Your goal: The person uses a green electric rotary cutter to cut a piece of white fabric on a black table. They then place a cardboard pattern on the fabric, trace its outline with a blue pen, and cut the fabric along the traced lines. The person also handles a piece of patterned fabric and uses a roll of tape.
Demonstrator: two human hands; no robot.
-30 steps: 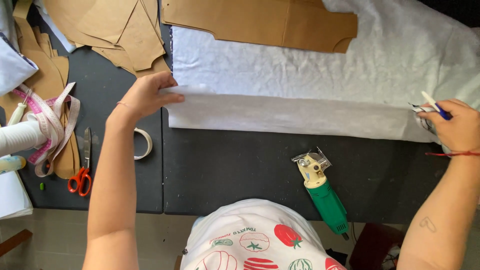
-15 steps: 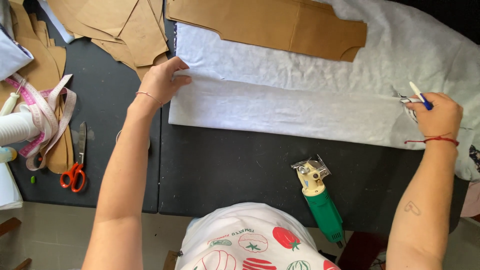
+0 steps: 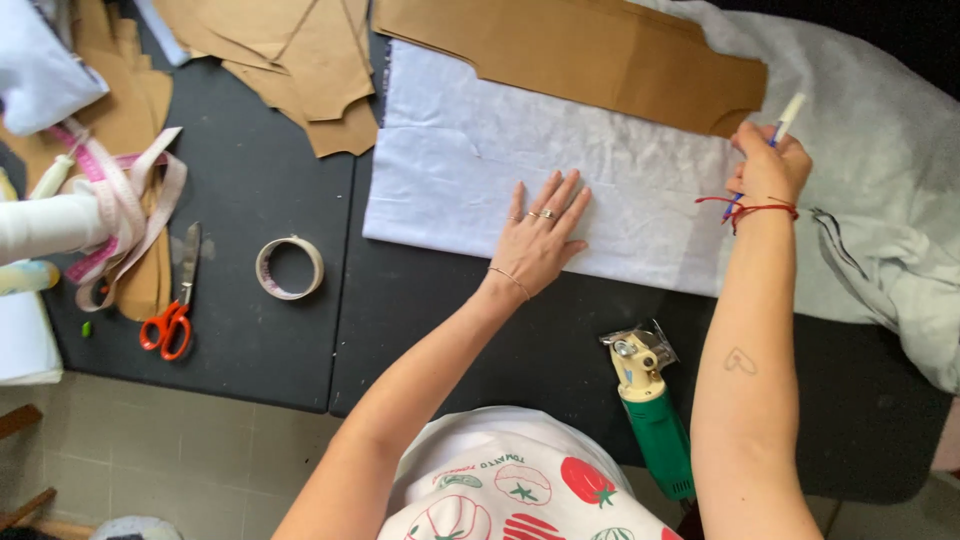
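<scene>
A folded white fabric [image 3: 470,160] lies flat on the dark table [image 3: 250,330]. My left hand [image 3: 540,235] rests on it palm down, fingers spread, near its front edge. A long brown paper pattern piece [image 3: 570,55] lies along the fabric's far side. My right hand [image 3: 768,165] is closed around a white pen with a blue tip [image 3: 785,118], on the fabric just below the pattern's right end. A red string is tied round that wrist.
A green-handled rotary cutter [image 3: 650,410] lies near the front edge. A tape roll [image 3: 290,267], orange-handled scissors [image 3: 172,305] and a pink measuring tape [image 3: 120,215] sit at left. More brown pattern pieces [image 3: 290,60] are at the back left. Grey cloth [image 3: 890,250] bunches at right.
My left hand has slid right from the fabric's left edge to its middle. My right hand moved left and up along the fabric toward the pattern's end, still holding the pen.
</scene>
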